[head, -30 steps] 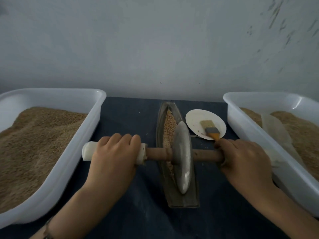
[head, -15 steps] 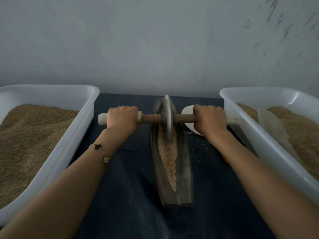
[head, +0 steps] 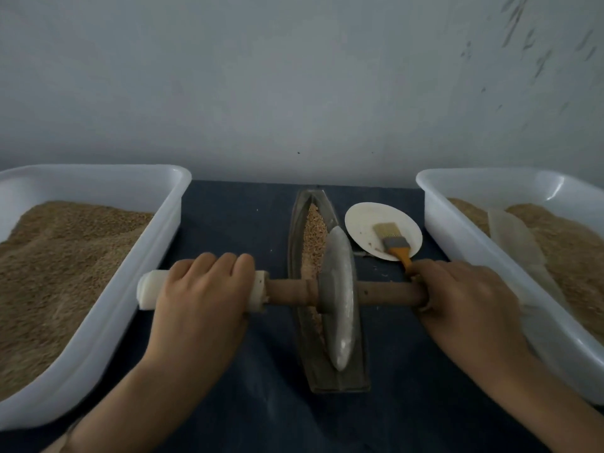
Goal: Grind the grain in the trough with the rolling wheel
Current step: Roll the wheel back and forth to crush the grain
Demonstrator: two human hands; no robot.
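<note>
A narrow boat-shaped metal trough [head: 295,223] lies lengthwise on the dark cloth in the middle. Crushed grain [head: 314,230] fills its far half. A grey metal rolling wheel [head: 340,299] stands in the near half of the trough on a wooden axle [head: 389,293]. My left hand [head: 202,292] grips the white-wrapped left end of the axle [head: 148,289]. My right hand [head: 464,299] grips the right end, which it hides.
A large white tub [head: 108,308] heaped with grain stands at the left, and another white tub [head: 464,237] with grain and a pale scoop [head: 516,237] at the right. A small white plate [head: 366,223] carrying an orange-handled brush [head: 394,243] sits beside the trough. A grey wall rises behind.
Both hands pulled the axle back toward me, rolling the wheel from the trough's far end to its near half. The plate and brush, hidden half a second ago, show again.
</note>
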